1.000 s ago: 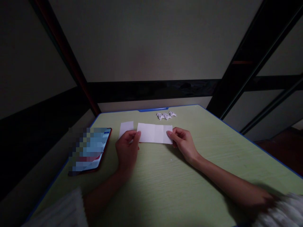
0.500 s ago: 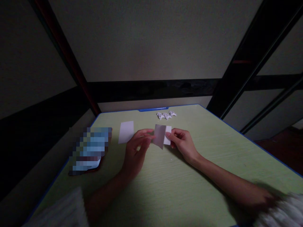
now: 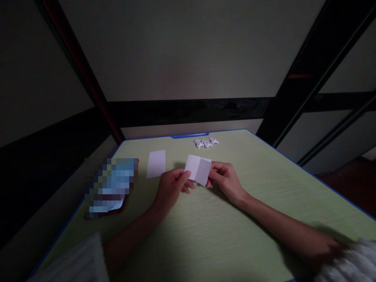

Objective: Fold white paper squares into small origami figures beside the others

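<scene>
A small white sheet of paper [image 3: 198, 169] with a crease down its middle is held just above the table, between my two hands. My left hand [image 3: 174, 184] pinches its left edge, thumb on top and some fingers showing beneath. At the right edge, my right hand [image 3: 225, 176] is closed on the paper, its fingertips partly hidden behind it. Beyond my hands lie three small folded white paper figures [image 3: 206, 143] in a row. A flat white sheet [image 3: 156, 163] rests on the table, left of the held paper.
The pale green table [image 3: 252, 235] has a blue edge and a blue strip [image 3: 190, 136] at its far side. On the left lies a flat device with a blurred-out screen [image 3: 116, 184]. A wall panel [image 3: 188, 51] rises behind the table.
My left hand has closed from open fingers onto the paper's left edge. The paper's left flap has swung, so both creased halves now face me. My right hand keeps its hold.
</scene>
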The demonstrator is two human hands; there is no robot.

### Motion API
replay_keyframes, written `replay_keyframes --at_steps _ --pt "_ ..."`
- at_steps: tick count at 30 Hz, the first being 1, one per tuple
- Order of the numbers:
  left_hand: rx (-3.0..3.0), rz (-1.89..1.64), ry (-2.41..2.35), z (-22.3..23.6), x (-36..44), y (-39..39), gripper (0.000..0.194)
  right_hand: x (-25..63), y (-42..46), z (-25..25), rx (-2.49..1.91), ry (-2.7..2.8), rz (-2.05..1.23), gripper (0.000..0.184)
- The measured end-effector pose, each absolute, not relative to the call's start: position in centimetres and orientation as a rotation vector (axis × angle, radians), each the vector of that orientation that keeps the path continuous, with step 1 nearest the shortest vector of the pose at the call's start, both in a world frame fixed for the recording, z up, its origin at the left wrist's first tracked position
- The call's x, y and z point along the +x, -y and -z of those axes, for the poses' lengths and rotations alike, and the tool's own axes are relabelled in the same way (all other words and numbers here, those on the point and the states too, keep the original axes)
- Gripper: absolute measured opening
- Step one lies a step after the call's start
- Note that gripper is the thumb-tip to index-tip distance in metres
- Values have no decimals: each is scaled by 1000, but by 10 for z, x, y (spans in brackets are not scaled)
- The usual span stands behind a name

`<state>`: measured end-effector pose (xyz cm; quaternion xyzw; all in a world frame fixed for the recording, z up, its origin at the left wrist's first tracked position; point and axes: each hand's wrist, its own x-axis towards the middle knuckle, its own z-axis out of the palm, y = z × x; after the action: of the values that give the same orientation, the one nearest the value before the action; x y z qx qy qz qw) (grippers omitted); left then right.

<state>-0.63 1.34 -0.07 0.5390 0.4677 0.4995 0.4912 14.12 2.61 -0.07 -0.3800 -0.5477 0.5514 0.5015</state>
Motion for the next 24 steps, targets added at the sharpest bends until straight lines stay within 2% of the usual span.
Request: replay_keyframes --at_steps 6,13,20,24 --pt "1252 -1281 -1229 -1 -7 -14 20 145 -28 1 -819 1182 -1365 20" --pt "1353 -1077 -1093 2 -7 -12 22 143 -25 -2 -954 1294 -1355 18" --pt "872 -1294 -974 -2 -14 -21 36 139 -25 -1 -949 1067 -1521 24" --pt "1047 -1205 -991 -3 -9 -17 34 139 -25 -1 -939 1094 -1480 23"
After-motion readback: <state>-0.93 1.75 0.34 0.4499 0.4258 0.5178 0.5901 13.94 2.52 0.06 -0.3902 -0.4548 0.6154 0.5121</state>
